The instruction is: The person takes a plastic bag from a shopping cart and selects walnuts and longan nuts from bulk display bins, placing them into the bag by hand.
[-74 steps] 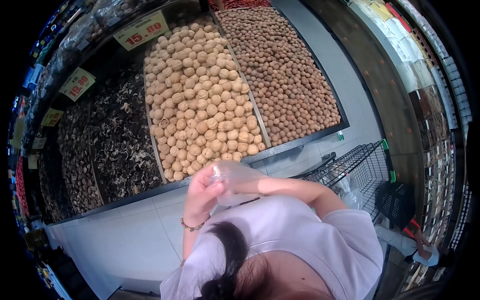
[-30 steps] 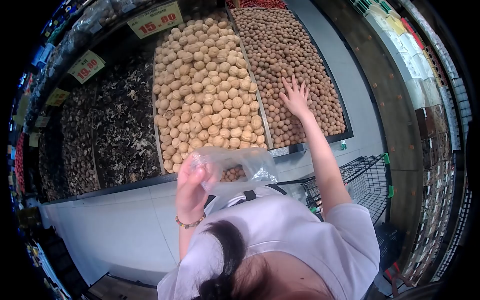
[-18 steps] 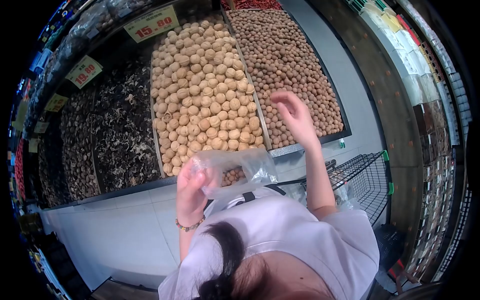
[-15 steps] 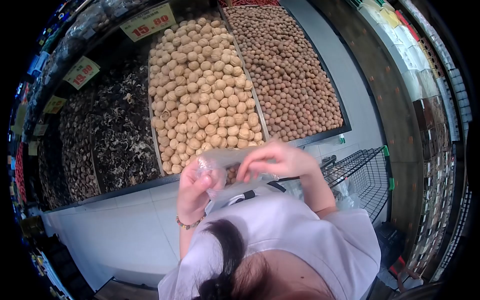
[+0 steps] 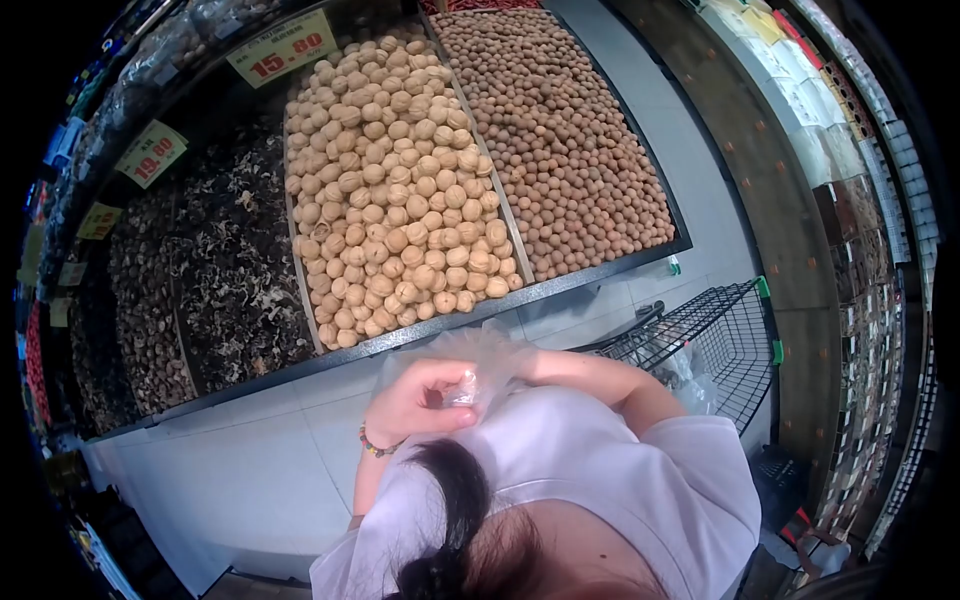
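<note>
My left hand (image 5: 425, 395) pinches the gathered part of a clear plastic bag (image 5: 490, 355) close to my chest, thumb and fingers curled round it. A beaded bracelet is on that wrist. From the other side my right forearm comes across, and my right hand (image 5: 527, 366) reaches behind or into the crinkled bag; its fingers are hidden there. What the bag contains cannot be made out. Just beyond both hands lie pale walnuts (image 5: 400, 200) heaped in a bin, with smaller brown round dried goods (image 5: 560, 140) in the bin to their right.
The display's black front edge (image 5: 440, 322) runs just past the bag. Dark dried fungus (image 5: 240, 260) fills a bin at left, under price signs (image 5: 282, 48). A black wire shopping cart (image 5: 720, 340) with plastic bags inside stands at right, near shelves (image 5: 860, 280).
My right hand has moved down and inward, from above the bag to behind or into it. My left hand has shifted right and nearer my chest, still on the bag. The view has tilted slightly.
</note>
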### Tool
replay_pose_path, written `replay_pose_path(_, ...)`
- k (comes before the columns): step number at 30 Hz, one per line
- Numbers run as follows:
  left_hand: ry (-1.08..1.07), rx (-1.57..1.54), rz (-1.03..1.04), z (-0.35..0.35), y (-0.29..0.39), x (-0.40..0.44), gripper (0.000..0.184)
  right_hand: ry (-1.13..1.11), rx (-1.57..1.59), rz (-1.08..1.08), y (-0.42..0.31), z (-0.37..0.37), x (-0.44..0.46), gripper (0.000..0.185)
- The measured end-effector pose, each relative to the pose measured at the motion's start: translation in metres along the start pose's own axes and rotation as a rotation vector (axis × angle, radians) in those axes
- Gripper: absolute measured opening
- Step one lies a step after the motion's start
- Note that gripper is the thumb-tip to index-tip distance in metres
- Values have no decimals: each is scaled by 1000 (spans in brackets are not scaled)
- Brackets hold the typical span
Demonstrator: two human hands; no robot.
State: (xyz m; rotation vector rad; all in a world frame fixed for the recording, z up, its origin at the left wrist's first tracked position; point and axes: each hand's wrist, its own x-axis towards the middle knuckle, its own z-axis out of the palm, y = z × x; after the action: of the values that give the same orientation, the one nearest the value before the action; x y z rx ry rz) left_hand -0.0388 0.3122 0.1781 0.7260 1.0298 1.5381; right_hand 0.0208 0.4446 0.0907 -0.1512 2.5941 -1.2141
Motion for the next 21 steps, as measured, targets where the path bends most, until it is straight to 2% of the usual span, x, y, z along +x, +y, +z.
replay_pose_path(9,-44,-130,-57,3,-6,5,23,29,17,11,0,9,-5,23)
replay_pose_path(12,-10,-197,-2,3,-14,8,24,40,16,15,2,7,-10,24)
replay_pose_path(18,181,-310,131,8,-21,6,38,54,26,24,5,6,-15,25)
replay_pose_path(21,173,-337,159,7,-23,2,46,70,30,32,7,6,-14,25)
